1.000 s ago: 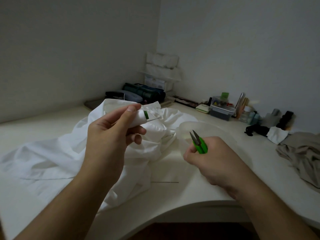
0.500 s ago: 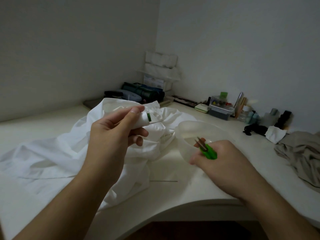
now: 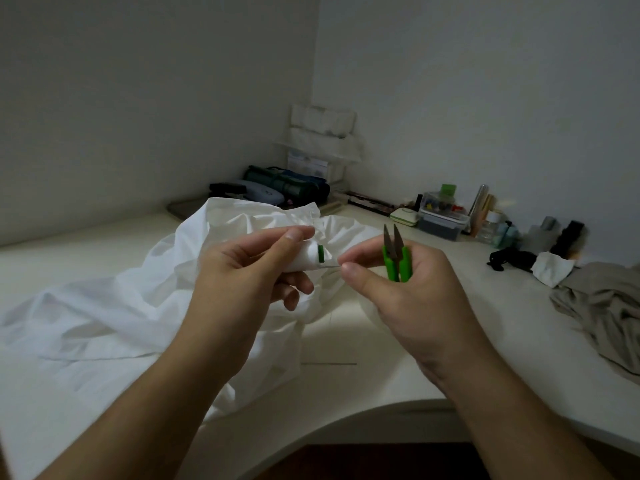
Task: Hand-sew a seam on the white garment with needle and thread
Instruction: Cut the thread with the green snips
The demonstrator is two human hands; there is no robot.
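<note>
The white garment (image 3: 114,306) lies crumpled on the left half of the white desk (image 3: 433,299). My left hand (image 3: 242,282) is raised above it, gripping a white spool of thread with a green end (image 3: 311,259). My right hand (image 3: 401,289) holds green thread snips (image 3: 396,258), blades pointing up, in its palm. Its thumb and forefinger pinch a thin needle or thread end (image 3: 330,267) at the spool's tip. A thin needle-like line (image 3: 329,364) lies on the desk beside the garment.
Beneath my right hand sits a translucent bowl (image 3: 372,311), mostly hidden. A grey cloth (image 3: 606,306) is heaped at the right. Boxes, bottles and a clear lidded box (image 3: 441,216) line the back wall, and dark rolled items (image 3: 287,183) sit in the corner. The desk's curved front edge (image 3: 346,419) is near me.
My right hand rose from the bowl with the snips and moved left to the spool, where its thumb and forefinger now pinch at the spool's tip. My left hand stayed roughly in place.
</note>
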